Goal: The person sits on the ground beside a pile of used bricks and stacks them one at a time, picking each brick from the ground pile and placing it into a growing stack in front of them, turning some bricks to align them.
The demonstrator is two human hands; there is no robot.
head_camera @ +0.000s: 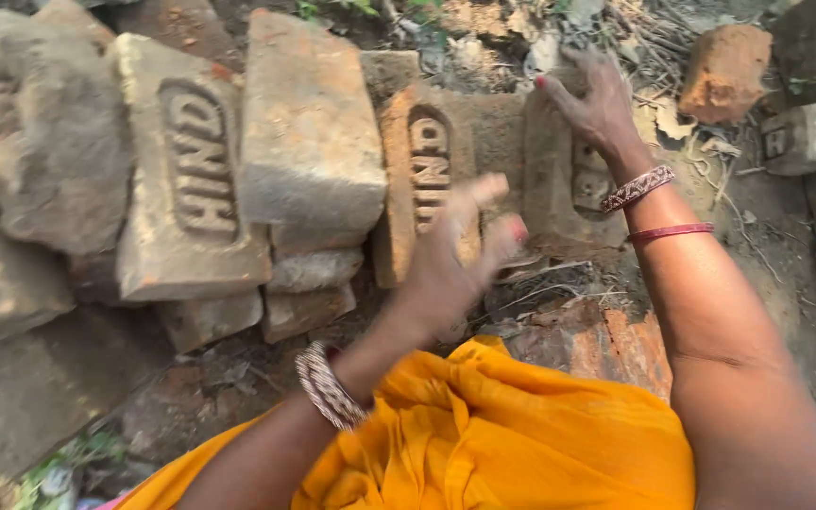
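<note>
Your right hand (597, 104) rests fingers spread on the far end of a brick (559, 179) at one o'clock, not yet closed around it. Left hand (455, 260) hovers open, blurred, holding nothing, just before a stamped brick (427, 179) at twelve. Judged heavy, rigid, gritty, edges crumbly: grip the long sides, thumb opposite fingers.

I see a large grey brick (309, 118) lying flat on the pile at centre left, with a stamped brick (186, 170) just beside it on the left. Broken brick pieces (309, 293) lie beneath them. At far right I note an orange brick lump (724, 71) and a grey stone block (809, 137), near each other. Dry leaves and twigs (616, 28) cover the far ground.
</note>
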